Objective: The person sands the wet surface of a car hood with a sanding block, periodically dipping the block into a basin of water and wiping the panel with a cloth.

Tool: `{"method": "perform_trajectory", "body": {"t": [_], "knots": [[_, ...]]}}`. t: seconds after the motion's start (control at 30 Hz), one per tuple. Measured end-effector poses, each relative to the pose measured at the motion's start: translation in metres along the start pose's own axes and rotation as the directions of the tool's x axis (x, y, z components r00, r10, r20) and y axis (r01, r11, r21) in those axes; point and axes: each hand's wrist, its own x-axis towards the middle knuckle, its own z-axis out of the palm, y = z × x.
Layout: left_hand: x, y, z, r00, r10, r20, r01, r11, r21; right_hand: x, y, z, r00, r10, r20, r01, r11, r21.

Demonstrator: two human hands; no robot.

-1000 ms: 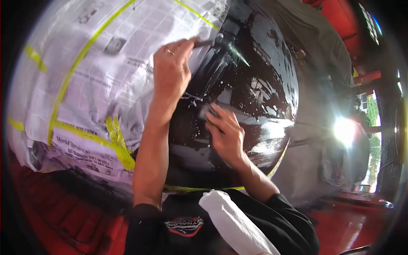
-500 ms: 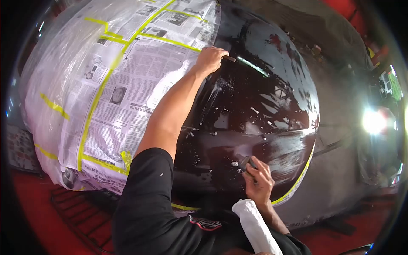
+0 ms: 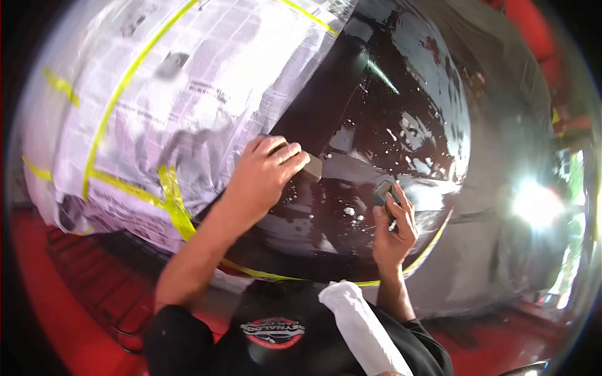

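With a block [image 3: 311, 167] clasped in the left hand [image 3: 263, 175] and a pad [image 3: 382, 190] in the right hand [image 3: 394, 230], newspaper [image 3: 188, 94] at the wet panel's [image 3: 407, 106] edge could be torn.

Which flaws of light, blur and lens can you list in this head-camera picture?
Head view: fisheye lens bends edges, darkens corners; a light flares white at right; newspaper print is smeared by blur; the wet black panel throws reflections; left hand with block and right hand with pad read sharper.
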Motion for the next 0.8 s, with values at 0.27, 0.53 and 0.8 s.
{"method": "perform_trajectory", "body": {"t": [0.27, 0.53, 0.8], "knots": [[0.055, -0.077, -0.087, 0.786, -0.325, -0.526, 0.298, 0.944, -0.138, 0.004, 0.038, 0.000, 0.985, 0.169, 0.035, -0.165, 0.981, -0.107], [0.038, -0.119, -0.077, 0.519, -0.190, -0.834, 0.247, 0.967, -0.066, 0.020, 0.029, 0.029, 0.982, 0.152, 0.114, -0.114, 0.950, -0.289], [0.027, -0.109, -0.089, 0.737, -0.109, -0.666, 0.296, 0.939, 0.174, 0.048, -0.013, 0.091, 0.986, -0.032, 0.161, 0.053, 0.991, -0.125]]}}
